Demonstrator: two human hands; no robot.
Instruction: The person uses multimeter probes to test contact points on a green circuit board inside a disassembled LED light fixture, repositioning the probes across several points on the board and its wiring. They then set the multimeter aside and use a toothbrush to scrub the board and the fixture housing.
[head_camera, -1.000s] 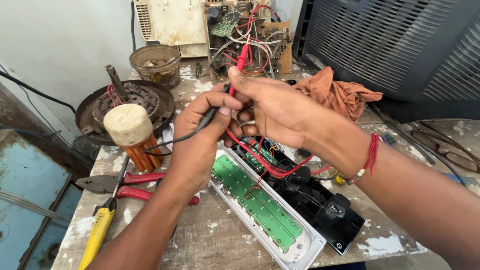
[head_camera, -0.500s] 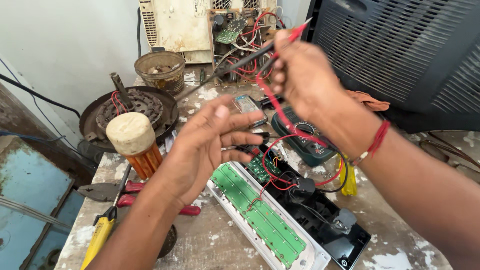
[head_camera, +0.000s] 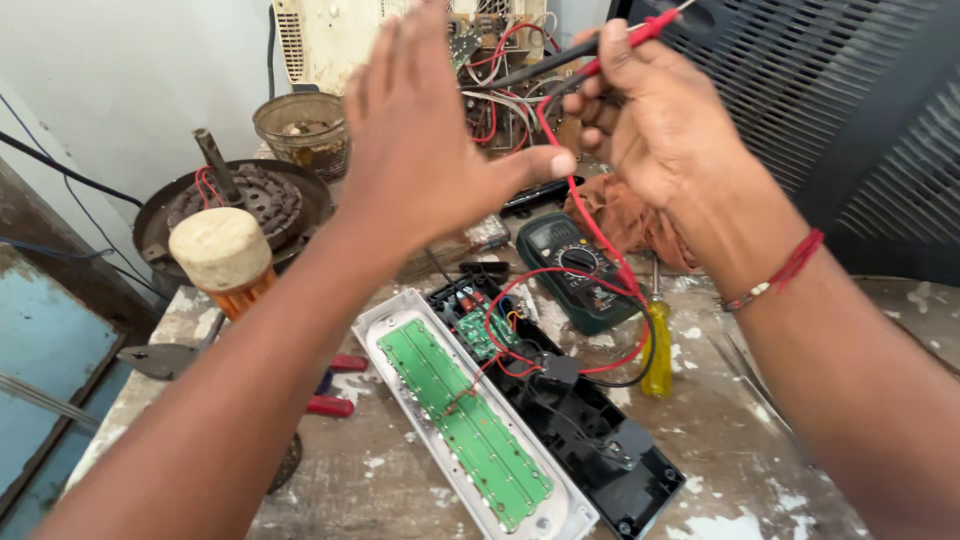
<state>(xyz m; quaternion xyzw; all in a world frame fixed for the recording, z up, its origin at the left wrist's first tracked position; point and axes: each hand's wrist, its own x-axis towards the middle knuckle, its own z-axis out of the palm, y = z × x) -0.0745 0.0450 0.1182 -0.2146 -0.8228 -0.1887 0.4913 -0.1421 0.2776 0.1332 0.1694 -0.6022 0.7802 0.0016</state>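
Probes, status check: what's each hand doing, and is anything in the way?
Right hand grips red and black probes, raised above bench. Left hand open, empty, lifted in front. Multimeter on bench beside opened light unit; red lead drapes across.

Both my hands are raised above the bench. Access to the opened lamp housing (head_camera: 470, 420) from above is unobstructed. The red lead (head_camera: 585, 215) hangs from my right hand (head_camera: 660, 130) across the multimeter (head_camera: 575, 265), blocking a straight reach there. On the left, the mallet (head_camera: 222, 255) and the fan motor (head_camera: 235, 205) stand close together. Bare bench (head_camera: 740, 440) lies right of the housing.
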